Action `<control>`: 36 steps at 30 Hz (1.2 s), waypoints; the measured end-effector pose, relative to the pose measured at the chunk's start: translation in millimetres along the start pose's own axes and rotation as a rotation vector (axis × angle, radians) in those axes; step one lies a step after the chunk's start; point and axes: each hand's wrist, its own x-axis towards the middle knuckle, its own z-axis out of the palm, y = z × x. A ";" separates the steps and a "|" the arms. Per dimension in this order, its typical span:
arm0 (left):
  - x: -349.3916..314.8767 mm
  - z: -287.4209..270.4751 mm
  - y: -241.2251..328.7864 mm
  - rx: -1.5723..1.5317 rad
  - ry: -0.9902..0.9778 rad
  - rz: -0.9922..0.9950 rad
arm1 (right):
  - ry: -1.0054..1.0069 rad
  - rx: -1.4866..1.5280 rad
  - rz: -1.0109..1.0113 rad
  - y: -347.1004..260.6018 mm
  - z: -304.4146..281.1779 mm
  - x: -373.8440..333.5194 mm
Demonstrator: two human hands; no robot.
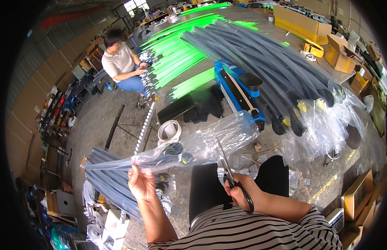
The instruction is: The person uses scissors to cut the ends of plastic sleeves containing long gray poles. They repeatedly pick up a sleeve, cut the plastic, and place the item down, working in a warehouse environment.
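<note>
My left hand (142, 183) pinches a long clear plastic sleeve (220, 135), which stretches across in front of me. Dark round ends with a yellow spot show at the sleeve's middle; whether they lie inside or behind it I cannot tell. Wrapped round black-handled scissors (226, 163), my right hand (246, 192) keeps the blades pointing up beside the sleeve. Below my left hand lies a bundle of plastic-wrapped dark tubes (114, 189). Just past the sleeve's right end stands a blue hand sealer (235, 89) with a black lever.
A large pile of wrapped dark tubes (268, 62) fills the far right. Bright green rods (181, 54) lie behind, where another person (120, 62) sits at their ends. A white bucket-like container (169, 131) stands ahead. Cardboard boxes (341, 54) line the right.
</note>
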 end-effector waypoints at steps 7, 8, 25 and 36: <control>1.1 -4.4 -0.7 -0.001 -0.007 0.009 | 0.067 -0.044 0.018 5.3 2.4 -1.8; 1.0 -5.9 0.5 -0.006 -0.014 0.004 | 0.068 -0.055 0.018 5.5 2.3 -1.5; -3.3 -11.9 0.2 0.035 -0.125 -0.004 | 0.134 -0.139 -0.119 4.3 -1.1 3.8; -6.3 -7.2 -3.9 0.048 -0.121 -0.002 | 0.174 -0.163 -0.166 0.8 -3.5 6.3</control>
